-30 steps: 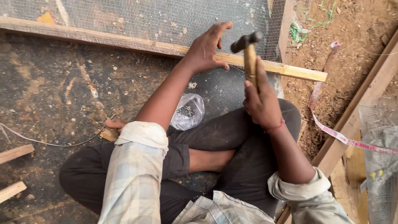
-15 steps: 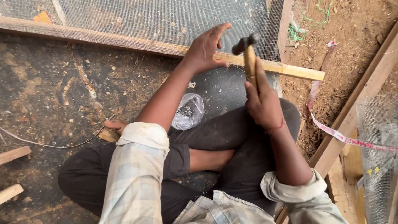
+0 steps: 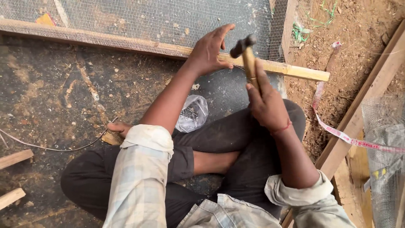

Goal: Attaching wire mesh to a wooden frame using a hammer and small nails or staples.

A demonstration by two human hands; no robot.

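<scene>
I sit cross-legged on the ground. My left hand (image 3: 209, 51) rests on a long wooden batten (image 3: 126, 42) with fingers pinched near its edge, as if steadying something small that I cannot make out. My right hand (image 3: 266, 102) grips the wooden handle of a hammer (image 3: 247, 55), whose dark metal head is raised just right of the left hand, above the batten. Wire mesh (image 3: 160, 19) lies beyond the batten, fixed along it.
A clear plastic bag of nails (image 3: 192, 113) lies by my knee. A measuring tape (image 3: 337, 126) trails over the dirt at right, beside a wooden plank (image 3: 363, 105) and a roll of mesh (image 3: 386, 143). Wood offcuts (image 3: 14, 158) and a thin wire (image 3: 63, 147) lie at left.
The hammer head has shifted slightly left and down toward the left hand. The left hand stays on the batten.
</scene>
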